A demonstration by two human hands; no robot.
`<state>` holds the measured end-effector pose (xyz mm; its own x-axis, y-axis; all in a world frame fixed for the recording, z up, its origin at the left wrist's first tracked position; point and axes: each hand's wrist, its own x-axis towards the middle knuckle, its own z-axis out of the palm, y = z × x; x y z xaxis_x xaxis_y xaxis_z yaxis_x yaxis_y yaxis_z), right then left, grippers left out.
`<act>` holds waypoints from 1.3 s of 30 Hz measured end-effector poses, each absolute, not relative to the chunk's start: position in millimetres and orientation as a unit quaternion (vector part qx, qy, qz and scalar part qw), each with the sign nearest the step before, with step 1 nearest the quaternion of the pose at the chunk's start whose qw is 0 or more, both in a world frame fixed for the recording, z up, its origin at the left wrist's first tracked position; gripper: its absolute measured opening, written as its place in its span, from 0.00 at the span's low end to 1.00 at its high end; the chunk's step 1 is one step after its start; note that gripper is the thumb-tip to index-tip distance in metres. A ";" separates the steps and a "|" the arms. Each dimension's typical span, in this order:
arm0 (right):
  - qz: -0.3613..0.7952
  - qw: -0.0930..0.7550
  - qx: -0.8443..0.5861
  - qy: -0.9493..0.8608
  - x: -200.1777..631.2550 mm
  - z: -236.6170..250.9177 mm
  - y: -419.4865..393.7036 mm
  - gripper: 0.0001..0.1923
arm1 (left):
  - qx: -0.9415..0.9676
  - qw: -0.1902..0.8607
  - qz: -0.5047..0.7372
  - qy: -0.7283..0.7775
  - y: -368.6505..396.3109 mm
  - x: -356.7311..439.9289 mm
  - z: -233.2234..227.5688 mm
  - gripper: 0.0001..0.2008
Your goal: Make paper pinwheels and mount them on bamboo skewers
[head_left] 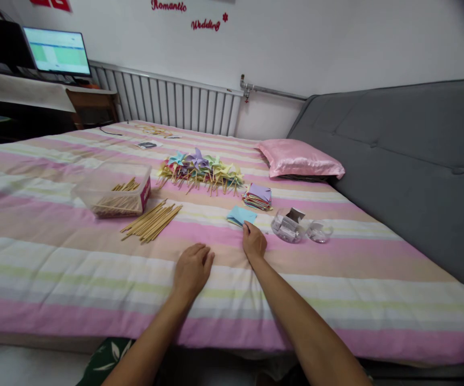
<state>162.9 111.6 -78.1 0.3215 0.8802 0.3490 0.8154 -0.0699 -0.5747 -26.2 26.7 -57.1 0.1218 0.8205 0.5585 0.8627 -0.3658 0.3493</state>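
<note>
In the head view, flat blue paper (240, 214) right of centre is touched by the right hand (255, 241), whose grip cannot be judged, while the left hand (192, 268), grip apart, is held over striped fabric (107, 289) at lower centre.

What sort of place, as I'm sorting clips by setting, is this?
Most likely a bedroom: a striped bedsheet covers a broad bed-like surface, with a pink satin pillow on it, beside a grey padded headboard.
</note>
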 end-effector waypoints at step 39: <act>0.054 0.342 -0.745 -0.570 164.1 -77.2 111.6 0.19 | -0.748 0.032 -0.351 -0.562 26.3 -25.9 -56.2 0.13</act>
